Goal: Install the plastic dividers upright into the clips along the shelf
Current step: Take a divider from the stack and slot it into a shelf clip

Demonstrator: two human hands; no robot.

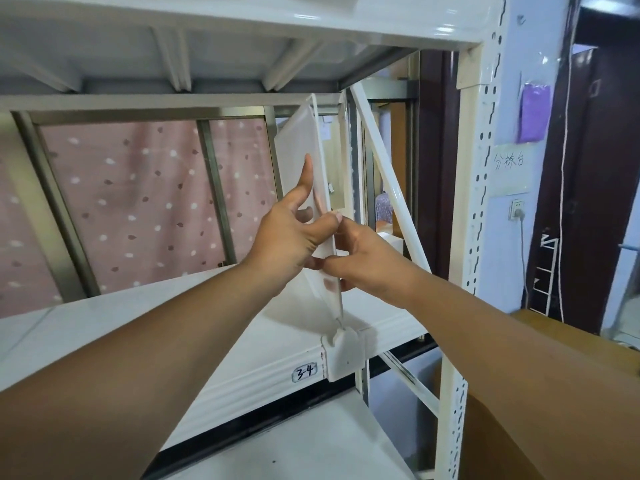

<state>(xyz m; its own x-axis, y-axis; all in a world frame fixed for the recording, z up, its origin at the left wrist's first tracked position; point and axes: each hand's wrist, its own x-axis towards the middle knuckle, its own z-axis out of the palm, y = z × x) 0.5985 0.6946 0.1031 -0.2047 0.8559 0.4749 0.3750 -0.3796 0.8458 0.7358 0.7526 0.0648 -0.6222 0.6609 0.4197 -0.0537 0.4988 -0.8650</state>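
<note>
A translucent white plastic divider (300, 154) stands roughly upright on edge over the white shelf (221, 327), leaning a little to the left at its top. Its lower front corner meets a white clip (344, 353) fixed on the shelf's front edge. My left hand (294, 233) grips the divider's near edge, thumb on the right face and index finger stretched up along the left face. My right hand (363, 261) pinches the same edge lower down from the right side.
A label reading 3-4 (304, 371) sits on the shelf's front lip left of the clip. The upper shelf (242, 26) hangs close above the divider. A diagonal brace (388, 181) and perforated upright (485, 168) stand on the right. Dotted pink curtain (145, 202) fills the back.
</note>
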